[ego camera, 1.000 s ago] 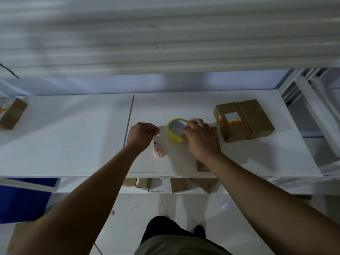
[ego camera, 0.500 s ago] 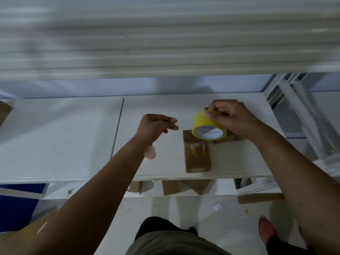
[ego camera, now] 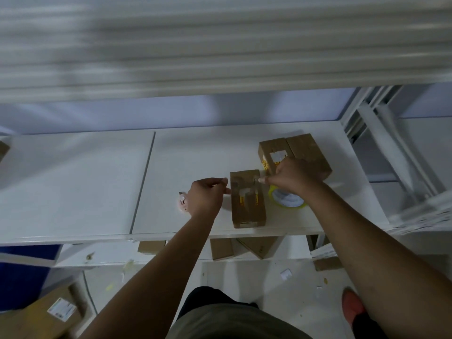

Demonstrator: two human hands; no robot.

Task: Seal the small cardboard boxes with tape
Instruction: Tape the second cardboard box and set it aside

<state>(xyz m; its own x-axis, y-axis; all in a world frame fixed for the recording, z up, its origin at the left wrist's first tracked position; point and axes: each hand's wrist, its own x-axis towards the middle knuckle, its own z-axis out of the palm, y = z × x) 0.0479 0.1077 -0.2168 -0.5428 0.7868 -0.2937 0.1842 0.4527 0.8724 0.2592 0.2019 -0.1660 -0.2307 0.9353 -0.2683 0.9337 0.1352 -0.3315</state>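
A small cardboard box (ego camera: 247, 206) lies lengthwise near the front edge of the white shelf (ego camera: 97, 182). A clear strip of tape stretches across its far end. My left hand (ego camera: 208, 195) pinches the tape's end at the box's left side. My right hand (ego camera: 291, 176) grips the yellow tape roll (ego camera: 287, 200), which sits low at the box's right side, its index finger pointing onto the box top. Two more cardboard boxes (ego camera: 293, 155) stand side by side behind my right hand.
A small pinkish cutter (ego camera: 182, 204) lies on the shelf, left of my left hand. More cardboard boxes (ego camera: 244, 248) sit on the lower shelf. A labelled carton (ego camera: 46, 314) is on the floor at bottom left. White racking (ego camera: 391, 148) stands to the right.
My right hand brought the roll down from above the box to its right side, pulling tape across the box's far end. My left hand moved to the box's left edge.
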